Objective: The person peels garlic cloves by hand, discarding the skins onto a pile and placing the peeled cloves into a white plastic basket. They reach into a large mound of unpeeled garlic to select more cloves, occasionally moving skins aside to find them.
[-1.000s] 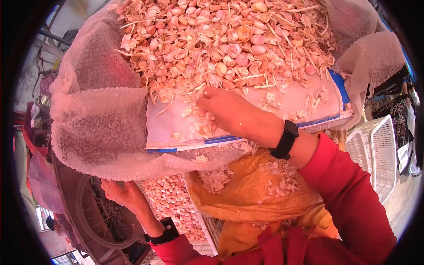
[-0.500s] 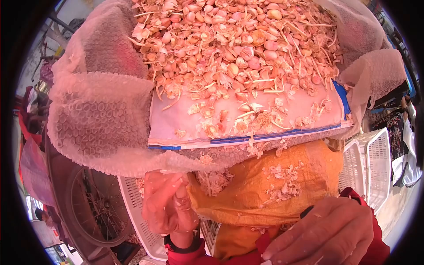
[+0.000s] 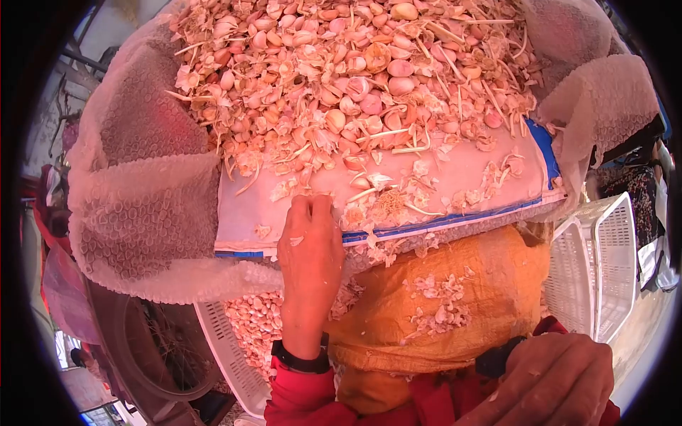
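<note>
My left hand (image 3: 311, 245) reaches over the near edge of a white sheet (image 3: 245, 213) with blue trim. Its fingers are bent together, tips down on the sheet, and whatever they pinch is hidden. A flake of skin sticks to the back of this hand. Just beyond it lies a big heap of garlic cloves (image 3: 334, 85), mixed with papery skins and dry stalks. My right hand (image 3: 550, 380) is low at the right, back upward, fingers curled together with the tips out of sight. Beside it sits a dark object (image 3: 497, 357), partly covered.
An orange woven cloth (image 3: 426, 312) with skin flakes hangs below the sheet. Left of it, a white basket (image 3: 238, 362) holds cloves. Bubble wrap (image 3: 145, 206) drapes around the heap. More white baskets (image 3: 614, 263) stand at right, and a spoked wheel (image 3: 174, 348) at lower left.
My left hand has moved up and forward from below the bubble wrap onto the sheet, uncovering cloves in the basket. My right hand has shifted slightly down and right. The view has shifted a little.
</note>
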Motion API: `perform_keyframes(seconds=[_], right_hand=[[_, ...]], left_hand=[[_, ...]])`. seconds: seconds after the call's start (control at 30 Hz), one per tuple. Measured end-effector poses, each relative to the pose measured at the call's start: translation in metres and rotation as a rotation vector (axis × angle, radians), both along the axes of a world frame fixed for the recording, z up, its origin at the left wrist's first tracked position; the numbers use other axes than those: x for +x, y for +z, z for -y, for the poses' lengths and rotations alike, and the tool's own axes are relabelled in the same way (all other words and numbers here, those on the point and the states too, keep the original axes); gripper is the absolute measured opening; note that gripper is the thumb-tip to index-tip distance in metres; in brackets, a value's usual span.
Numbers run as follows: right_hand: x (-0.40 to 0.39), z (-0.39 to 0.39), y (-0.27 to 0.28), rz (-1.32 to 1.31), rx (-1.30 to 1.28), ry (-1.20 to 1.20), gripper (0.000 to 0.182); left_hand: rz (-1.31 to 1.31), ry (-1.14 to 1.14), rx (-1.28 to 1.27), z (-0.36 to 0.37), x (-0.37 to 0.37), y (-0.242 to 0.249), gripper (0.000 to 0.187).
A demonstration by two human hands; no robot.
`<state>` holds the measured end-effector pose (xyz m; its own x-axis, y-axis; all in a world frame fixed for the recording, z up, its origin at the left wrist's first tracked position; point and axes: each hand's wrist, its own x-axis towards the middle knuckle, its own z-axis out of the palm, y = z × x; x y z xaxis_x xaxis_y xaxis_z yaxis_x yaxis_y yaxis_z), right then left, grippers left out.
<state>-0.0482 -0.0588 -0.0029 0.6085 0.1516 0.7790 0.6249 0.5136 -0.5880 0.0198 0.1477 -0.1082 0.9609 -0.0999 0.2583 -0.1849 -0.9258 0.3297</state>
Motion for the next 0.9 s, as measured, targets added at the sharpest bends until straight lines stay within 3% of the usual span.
perform_keyframes(seconds=[0.13, 0.23, 0.27, 0.33, 0.4, 0.47, 0.5, 0.57, 0.63, 0.7, 0.77, 0.9], right_hand=[[-0.003, -0.006, -0.002, -0.005, 0.040, -0.119, 0.005], [-0.005, 0.005, -0.002, -0.052, -0.028, -0.095, 0.006], [-0.007, -0.006, -0.016, -0.035, 0.052, -0.187, 0.006], [-0.002, -0.002, -0.033, -0.118, 0.043, -0.092, 0.007], [0.012, 0.005, -0.045, -0.392, -0.042, 0.039, 0.008], [0.030, -0.006, -0.059, -0.743, 0.039, 0.107, 0.014], [0.043, -0.008, -0.067, -0.921, 0.114, 0.233, 0.019], [0.059, -0.006, -0.083, -1.030, 0.187, 0.336, 0.018], [0.065, -0.007, -0.081, -1.129, 0.220, 0.343, 0.015], [0.066, -0.004, -0.080, -1.144, 0.188, 0.334, 0.014], [0.067, -0.004, -0.084, -1.159, 0.162, 0.325, 0.013], [0.059, -0.006, -0.100, -1.183, 0.120, 0.283, 0.012]], left_hand=[[-0.047, -0.035, 0.059, 0.002, -0.003, 0.004, 0.021], [0.021, -0.044, -0.186, -0.008, -0.005, -0.001, 0.024], [0.059, -0.022, -0.367, -0.015, -0.004, -0.003, 0.025], [0.114, 0.030, -0.730, -0.033, -0.004, -0.008, 0.026], [0.074, 0.063, -1.136, -0.041, -0.005, -0.007, 0.024], [0.023, 0.032, -1.561, -0.036, -0.005, 0.005, 0.022], [-0.043, 0.013, -1.647, -0.037, -0.005, 0.004, 0.020], [-0.188, -0.020, -1.817, -0.041, -0.005, 0.001, 0.017], [-0.212, 0.198, -1.420, -0.032, -0.002, 0.007, 0.013], [-0.133, 0.218, -0.823, -0.017, 0.001, 0.004, 0.010], [0.054, 0.059, -0.026, -0.005, 0.005, -0.002, 0.011], [0.029, 0.058, -0.042, -0.011, 0.011, -0.008, 0.013]])
